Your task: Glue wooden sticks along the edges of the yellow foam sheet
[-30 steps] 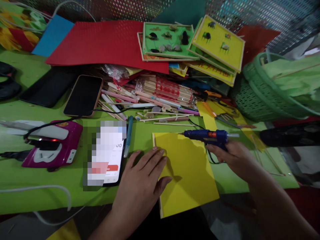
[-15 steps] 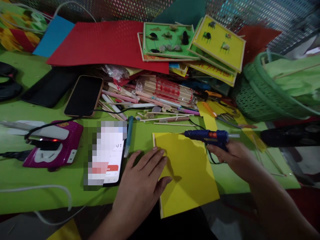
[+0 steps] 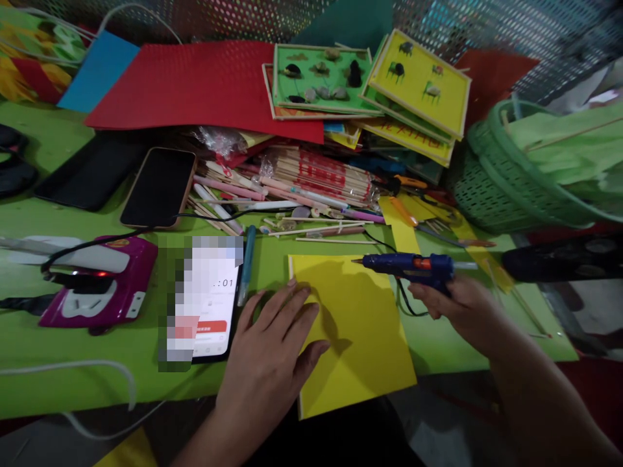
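Observation:
A yellow sheet (image 3: 360,350) lies on the green table, its near edge jutting past the table's front. A thin pale stick (image 3: 300,405) runs along its left edge, partly covered by my left hand (image 3: 272,337). That hand rests flat with fingers spread over the stick and the sheet's left side. My right hand (image 3: 452,305) is wrapped round the handle of a dark blue hot glue gun (image 3: 406,264). Its nozzle points left over the sheet's top edge, and a clear glue stick (image 3: 464,265) pokes out the back. I cannot tell whether the nozzle touches the sheet.
Left of my left hand are a lit phone (image 3: 214,311), a teal pen (image 3: 247,266) and a purple power strip (image 3: 97,285). Behind lie sticks and pens (image 3: 292,194), a red sheet (image 3: 195,84) and stick-framed pictures (image 3: 418,78). A green basket (image 3: 491,175) stands at right.
The whole view has shifted slightly, with things appearing a little further left. The glue gun's nozzle has moved a little to the right along the sheet's top edge. My left hand stays on the sheet.

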The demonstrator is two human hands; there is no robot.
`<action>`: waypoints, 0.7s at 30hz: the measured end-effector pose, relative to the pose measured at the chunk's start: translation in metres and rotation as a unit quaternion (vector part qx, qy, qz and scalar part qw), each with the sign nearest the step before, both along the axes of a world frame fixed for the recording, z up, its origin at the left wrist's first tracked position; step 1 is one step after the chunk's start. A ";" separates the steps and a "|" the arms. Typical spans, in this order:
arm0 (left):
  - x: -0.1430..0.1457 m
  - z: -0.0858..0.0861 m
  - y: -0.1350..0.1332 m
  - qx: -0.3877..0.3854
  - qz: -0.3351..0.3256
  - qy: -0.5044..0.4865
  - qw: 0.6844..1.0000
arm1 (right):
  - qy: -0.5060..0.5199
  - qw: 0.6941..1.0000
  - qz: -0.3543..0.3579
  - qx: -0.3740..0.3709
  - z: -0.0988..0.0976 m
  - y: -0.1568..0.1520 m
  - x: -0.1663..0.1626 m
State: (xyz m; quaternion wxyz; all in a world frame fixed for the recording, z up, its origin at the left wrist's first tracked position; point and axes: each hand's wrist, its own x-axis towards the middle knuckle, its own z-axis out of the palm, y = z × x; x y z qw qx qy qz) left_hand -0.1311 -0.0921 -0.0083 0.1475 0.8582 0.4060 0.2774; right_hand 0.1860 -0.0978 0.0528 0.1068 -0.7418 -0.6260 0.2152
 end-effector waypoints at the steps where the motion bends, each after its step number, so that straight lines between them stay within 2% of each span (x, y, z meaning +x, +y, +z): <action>1: 0.000 0.001 0.000 0.001 -0.005 0.007 1.000 | 0.003 1.000 -0.001 0.000 0.000 -0.001 0.001; 9: 0.000 0.001 0.000 0.005 -0.078 0.057 0.995 | -0.001 1.000 0.020 0.020 0.000 0.004 -0.003; 21: 0.001 0.004 0.000 -0.002 -0.065 0.031 0.997 | -0.010 1.000 0.022 0.018 -0.001 0.010 -0.010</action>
